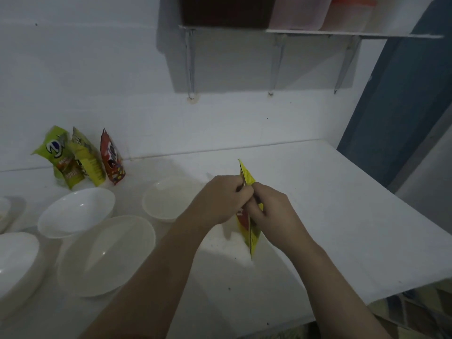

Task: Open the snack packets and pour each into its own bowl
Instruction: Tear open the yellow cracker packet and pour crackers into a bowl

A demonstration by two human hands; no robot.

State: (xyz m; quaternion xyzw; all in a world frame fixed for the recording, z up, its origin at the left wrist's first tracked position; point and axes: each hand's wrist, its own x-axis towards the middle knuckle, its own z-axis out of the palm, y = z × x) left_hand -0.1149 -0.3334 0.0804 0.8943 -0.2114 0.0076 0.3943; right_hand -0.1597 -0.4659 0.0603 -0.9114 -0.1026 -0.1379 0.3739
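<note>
Head view is showing a white counter point(318, 192), and starting at the far left edge, part of a white bowl point(14, 260) is peeking in near the person, with a sliver of another dish point(3, 211) behind it. Moving right, three unopened packets are leaning against the wall: a green packet point(55, 155), a yellow-green packet point(86, 160) touching it, and a red packet point(111, 159) just beside. Nearer, an empty white bowl point(75, 211) is sitting beside a larger translucent bowl point(107, 255), and a third cream bowl point(168, 198) is waiting just left of the hands. Now the action: the left hand point(220, 199) is curling its fingers and pinching the top edge of the yellow snack packet point(250, 231), and the right hand point(271, 214) is gripping the same edge from the other side, both held above the counter, seen edge-on. Looks like the tear is being started. That film is going to be light, thin and slippery, and the contents crushable, so the grip wants to be right at the sealed top seam, thumbs close together, pulling apart steadily rather than yanking. Far right, a blue door frame point(396, 106) is standing beyond the counter, shelf point(342, 33) overhead.
</note>
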